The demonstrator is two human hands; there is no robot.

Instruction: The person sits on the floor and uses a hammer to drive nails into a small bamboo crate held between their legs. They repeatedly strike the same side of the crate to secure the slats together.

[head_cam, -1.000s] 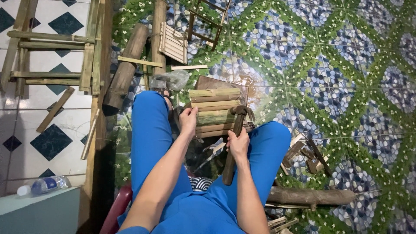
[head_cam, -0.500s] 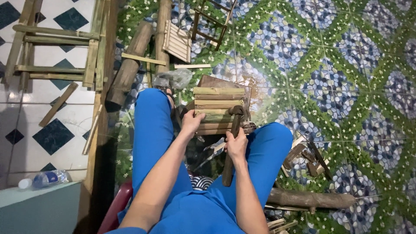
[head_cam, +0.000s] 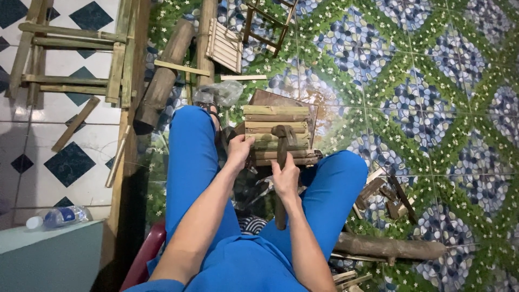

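Note:
I sit with blue trousers, knees apart, over a small slatted bamboo panel (head_cam: 274, 120) resting between my legs. My left hand (head_cam: 238, 151) grips the panel's left edge and steadies it. My right hand (head_cam: 284, 178) is closed on the wooden handle of a hammer (head_cam: 281, 141), whose dark metal head rests on the panel's slats near the middle. The handle's lower end sticks out below my fist.
A log (head_cam: 162, 75) and a bamboo pole (head_cam: 204, 38) lie on the patterned floor ahead, beside a small slatted piece (head_cam: 224, 46) and a wooden frame (head_cam: 70, 59). Another log (head_cam: 389, 247) and wood scraps (head_cam: 386, 194) lie at my right. A plastic bottle (head_cam: 57, 217) sits at left.
The hammer head has come down onto the panel's slats, my right hand sliding slightly lower. My left hand stays on the panel's left edge.

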